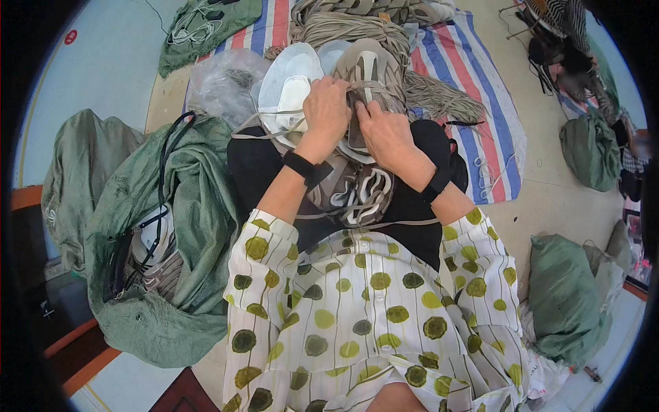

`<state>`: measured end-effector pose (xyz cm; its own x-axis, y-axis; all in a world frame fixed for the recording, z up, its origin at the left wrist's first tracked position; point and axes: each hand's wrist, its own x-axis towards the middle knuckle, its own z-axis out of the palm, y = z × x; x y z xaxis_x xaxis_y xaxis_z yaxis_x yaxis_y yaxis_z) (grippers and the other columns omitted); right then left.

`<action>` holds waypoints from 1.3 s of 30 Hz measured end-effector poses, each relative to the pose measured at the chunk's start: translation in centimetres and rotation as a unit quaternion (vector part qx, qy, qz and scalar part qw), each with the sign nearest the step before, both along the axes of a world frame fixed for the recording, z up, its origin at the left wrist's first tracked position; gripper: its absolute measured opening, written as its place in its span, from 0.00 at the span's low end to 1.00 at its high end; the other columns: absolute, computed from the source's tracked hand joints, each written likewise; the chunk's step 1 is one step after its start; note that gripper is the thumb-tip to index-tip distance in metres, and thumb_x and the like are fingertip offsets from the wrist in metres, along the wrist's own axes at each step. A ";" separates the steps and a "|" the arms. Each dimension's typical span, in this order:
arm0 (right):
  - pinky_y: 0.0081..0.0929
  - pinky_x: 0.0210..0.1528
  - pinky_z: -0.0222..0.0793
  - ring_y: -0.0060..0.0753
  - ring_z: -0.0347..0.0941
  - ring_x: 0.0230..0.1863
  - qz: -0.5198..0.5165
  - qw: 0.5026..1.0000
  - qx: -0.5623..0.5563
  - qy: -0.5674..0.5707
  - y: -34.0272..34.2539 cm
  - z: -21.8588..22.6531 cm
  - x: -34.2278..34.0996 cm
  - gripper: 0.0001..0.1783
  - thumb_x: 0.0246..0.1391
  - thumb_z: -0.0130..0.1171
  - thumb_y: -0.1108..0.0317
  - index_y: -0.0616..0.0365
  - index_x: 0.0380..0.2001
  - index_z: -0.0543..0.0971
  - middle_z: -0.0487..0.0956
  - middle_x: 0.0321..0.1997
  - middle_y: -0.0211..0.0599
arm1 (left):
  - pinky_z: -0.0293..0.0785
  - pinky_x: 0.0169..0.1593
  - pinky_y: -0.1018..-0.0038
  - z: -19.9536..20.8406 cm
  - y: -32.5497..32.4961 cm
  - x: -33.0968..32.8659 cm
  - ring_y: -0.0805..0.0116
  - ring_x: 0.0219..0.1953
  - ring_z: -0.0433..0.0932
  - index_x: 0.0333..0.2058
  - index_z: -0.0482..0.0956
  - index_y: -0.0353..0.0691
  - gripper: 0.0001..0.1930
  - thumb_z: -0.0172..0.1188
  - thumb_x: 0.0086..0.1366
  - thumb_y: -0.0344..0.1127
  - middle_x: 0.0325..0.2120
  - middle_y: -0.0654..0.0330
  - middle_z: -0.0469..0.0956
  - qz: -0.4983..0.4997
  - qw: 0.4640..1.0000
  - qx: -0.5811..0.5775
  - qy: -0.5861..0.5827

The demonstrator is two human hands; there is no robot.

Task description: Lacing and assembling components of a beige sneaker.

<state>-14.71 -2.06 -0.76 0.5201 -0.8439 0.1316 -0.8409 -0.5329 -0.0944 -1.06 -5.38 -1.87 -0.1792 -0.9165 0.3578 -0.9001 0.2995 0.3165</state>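
A taupe sneaker upper (371, 69) with pale trim lies across my lap, toe pointing away from me. My left hand (327, 113) is closed on a flat beige shoelace (264, 135), which trails off to the left and also crosses the upper. At the upper's lacing opening, my right hand (388, 137) has its thumb and forefinger pinched on the edge; its other fingers are curled. Left of the upper rests a white sole-shaped piece (292, 69), partly behind my left hand. Nearer my body, more taupe and white shoe parts (364, 196) sit bunched between my black-clad legs.
Bundles of beige laces (439, 96) lie on a striped plastic sheet (480, 89) ahead. On my left stands an open green sack (199, 295) holding shoe parts, beside a clear plastic bag (220, 82). More green sacks (566, 295) are at the right.
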 end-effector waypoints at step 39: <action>0.40 0.35 0.68 0.49 0.73 0.36 -0.122 0.955 0.116 -0.246 0.9 3.1 -3.5 0.15 0.45 0.54 0.65 0.57 0.38 0.72 0.75 0.33 0.46 | 0.66 0.42 0.62 0.1 3.4 -0.1 0.55 0.40 0.73 0.33 0.70 0.39 0.07 0.49 0.53 0.28 0.33 0.51 0.75 -0.247 0.967 -0.036 0.053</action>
